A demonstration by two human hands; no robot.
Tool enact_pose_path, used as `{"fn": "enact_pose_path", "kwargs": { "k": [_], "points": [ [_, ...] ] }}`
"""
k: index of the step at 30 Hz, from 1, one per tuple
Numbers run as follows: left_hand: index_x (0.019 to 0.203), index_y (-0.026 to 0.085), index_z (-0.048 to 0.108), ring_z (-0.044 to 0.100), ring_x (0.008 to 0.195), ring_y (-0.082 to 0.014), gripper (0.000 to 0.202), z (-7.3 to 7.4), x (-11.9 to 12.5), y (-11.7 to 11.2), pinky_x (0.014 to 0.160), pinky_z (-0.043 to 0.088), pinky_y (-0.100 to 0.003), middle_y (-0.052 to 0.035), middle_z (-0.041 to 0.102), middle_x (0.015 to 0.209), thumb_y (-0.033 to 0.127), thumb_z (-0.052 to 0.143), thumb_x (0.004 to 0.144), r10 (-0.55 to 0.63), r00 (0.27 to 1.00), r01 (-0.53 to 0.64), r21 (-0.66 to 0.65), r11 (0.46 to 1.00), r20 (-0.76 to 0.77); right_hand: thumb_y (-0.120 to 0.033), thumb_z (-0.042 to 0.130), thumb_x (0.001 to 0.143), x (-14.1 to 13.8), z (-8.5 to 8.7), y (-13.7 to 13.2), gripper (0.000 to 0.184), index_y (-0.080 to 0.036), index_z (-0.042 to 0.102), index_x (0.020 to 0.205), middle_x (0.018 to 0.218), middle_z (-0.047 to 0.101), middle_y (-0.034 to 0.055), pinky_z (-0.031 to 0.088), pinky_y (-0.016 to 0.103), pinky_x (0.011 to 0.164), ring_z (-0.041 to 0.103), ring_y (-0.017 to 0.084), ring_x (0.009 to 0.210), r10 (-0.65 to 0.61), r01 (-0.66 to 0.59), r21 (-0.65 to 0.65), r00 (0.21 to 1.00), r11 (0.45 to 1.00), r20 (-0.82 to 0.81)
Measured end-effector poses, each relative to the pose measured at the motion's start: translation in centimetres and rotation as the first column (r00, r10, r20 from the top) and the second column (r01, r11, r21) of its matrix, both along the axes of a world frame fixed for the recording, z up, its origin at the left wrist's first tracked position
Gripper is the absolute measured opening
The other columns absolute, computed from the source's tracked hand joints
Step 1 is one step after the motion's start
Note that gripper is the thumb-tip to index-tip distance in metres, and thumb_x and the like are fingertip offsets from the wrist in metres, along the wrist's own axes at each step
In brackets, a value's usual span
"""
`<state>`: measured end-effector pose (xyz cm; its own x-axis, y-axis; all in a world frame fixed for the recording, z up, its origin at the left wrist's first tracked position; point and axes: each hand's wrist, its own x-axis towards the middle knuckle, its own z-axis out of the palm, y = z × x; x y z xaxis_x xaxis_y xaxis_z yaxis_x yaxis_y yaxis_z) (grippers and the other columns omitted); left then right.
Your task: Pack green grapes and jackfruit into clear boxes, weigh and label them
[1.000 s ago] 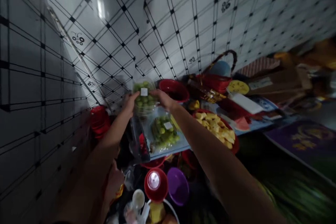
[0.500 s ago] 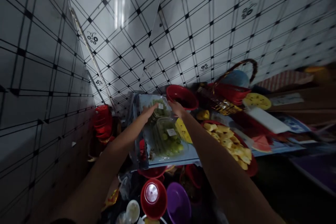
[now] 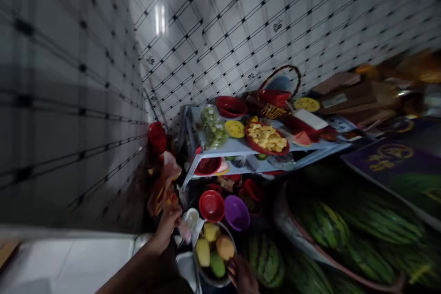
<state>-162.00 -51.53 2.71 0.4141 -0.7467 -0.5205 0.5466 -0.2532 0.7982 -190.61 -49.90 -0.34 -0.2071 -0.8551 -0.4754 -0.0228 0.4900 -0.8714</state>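
Note:
Low at the left, my left hand (image 3: 167, 225) is beside a crumpled orange and pink plastic bag (image 3: 165, 188) and a small white cup (image 3: 192, 216). Its fingers look curled together, but what they hold is unclear. At the bottom, my right hand (image 3: 244, 276) is at the right rim of a round metal basin (image 3: 210, 281); blur hides whether its fingers grip it. Inside the basin lie a round orange-tan fruit (image 3: 225, 247), a green fruit (image 3: 217, 264) and pale yellow pieces (image 3: 202, 252).
A red bowl (image 3: 211, 206) and a purple bowl (image 3: 237, 212) sit behind the basin. Several watermelons (image 3: 265, 259) lie to the right. Above, a blue shelf (image 3: 234, 149) bears boxed grapes (image 3: 212, 128) and a plate of yellow fruit pieces (image 3: 267, 137). A tiled wall (image 3: 103, 115) borders the left.
Both hands have left the grape boxes on the shelf and come down to the floor-level basin and bags. The view has shifted down and back, bringing the watermelons into sight.

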Motion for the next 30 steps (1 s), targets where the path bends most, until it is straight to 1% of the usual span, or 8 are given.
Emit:
{"fn": "enact_pose_path", "kwargs": {
  "k": [2,8,11,15,20,24,27,30],
  "points": [
    [0.086,0.02,0.065,0.052,0.067,-0.013,0.043,1.4,0.9,6.1,0.066,0.04,-0.026,0.0049,0.057,0.071,0.042,0.091,0.061,-0.075,0.99,0.089,-0.119,0.989,0.117,-0.091,0.079,0.044,5.5,-0.3,3.2,0.06,-0.038,0.074,0.073,0.076,0.08,0.0064,0.063,0.055,0.073,0.08,0.039,0.076,0.034,-0.032,-0.028,0.995,0.999,0.089],
    [0.084,0.018,0.059,0.047,0.069,-0.0121,0.036,10.3,7.8,20.3,0.067,0.035,-0.027,0.0011,0.055,0.075,0.047,0.081,0.086,-0.273,0.924,0.367,-0.417,0.831,0.269,-0.084,0.081,0.063,18.5,3.5,9.5,0.057,-0.034,0.082,0.09,0.091,0.082,0.0074,0.062,0.046,0.077,0.076,0.033,0.083,0.452,-0.42,-0.194,0.876,0.886,0.169],
    [0.08,0.019,0.054,0.048,0.068,-0.0127,0.037,12.1,11.6,24.9,0.066,0.037,-0.027,0.0012,0.052,0.073,0.046,0.079,0.085,-0.058,0.969,0.197,-0.602,0.774,0.242,-0.087,0.08,0.064,23.0,5.0,12.3,0.063,-0.03,0.082,0.092,0.087,0.081,0.0083,0.06,0.045,0.075,0.074,0.032,0.079,0.633,-0.593,-0.228,0.75,0.772,0.192],
    [0.075,0.021,0.051,0.044,0.064,-0.0137,0.029,12.2,17.3,28.9,0.062,0.041,-0.028,0.004,0.042,0.066,0.033,0.077,0.075,0.231,0.965,-0.069,-0.732,0.678,0.123,-0.086,0.08,0.067,29.8,6.0,15.4,0.068,-0.024,0.079,0.096,0.087,0.079,0.008,0.058,0.04,0.076,0.072,0.026,0.079,0.792,-0.759,-0.229,0.572,0.609,0.212],
    [0.072,0.021,0.053,0.039,0.06,-0.0127,0.015,11.9,25.3,31.5,0.055,0.038,-0.027,0.0035,0.042,0.065,0.019,0.066,0.065,0.46,0.886,-0.282,-0.729,0.624,0.051,-0.086,0.078,0.071,39.0,6.5,17.1,0.071,-0.021,0.077,0.1,0.091,0.079,0.0098,0.056,0.038,0.077,0.07,0.024,0.079,0.927,-0.909,-0.217,0.313,0.355,0.206],
    [0.07,0.02,0.053,0.039,0.06,-0.0121,0.013,10.7,34.7,31.0,0.056,0.037,-0.027,0.0034,0.042,0.063,0.017,0.063,0.062,0.588,0.808,-0.414,-0.678,0.608,0.034,-0.086,0.075,0.074,49.3,7.3,16.2,0.071,-0.02,0.077,0.101,0.089,0.078,0.0102,0.057,0.04,0.077,0.07,0.025,0.079,0.962,-0.947,-0.236,0.166,0.216,0.216],
    [0.069,0.02,0.052,0.04,0.06,-0.0122,0.015,9.5,44.8,28.6,0.057,0.035,-0.027,0.0037,0.041,0.062,0.017,0.063,0.06,0.648,0.762,-0.463,-0.684,0.564,0.018,-0.084,0.078,0.073,59.6,7.4,14.5,0.069,-0.02,0.077,0.1,0.088,0.078,0.01,0.058,0.04,0.079,0.07,0.025,0.079,0.967,-0.924,-0.32,0.147,0.21,0.209],
    [0.068,0.021,0.048,0.038,0.06,-0.0127,0.016,9.6,56.0,24.9,0.057,0.034,-0.027,0.0039,0.038,0.061,0.018,0.062,0.061,0.686,0.727,-0.471,-0.73,0.495,-0.004,-0.079,0.08,0.074,70.7,7.0,12.5,0.063,-0.021,0.078,0.099,0.09,0.078,0.0097,0.059,0.04,0.081,0.07,0.025,0.082,0.948,-0.873,-0.38,0.243,0.306,0.206]
  ]
}}
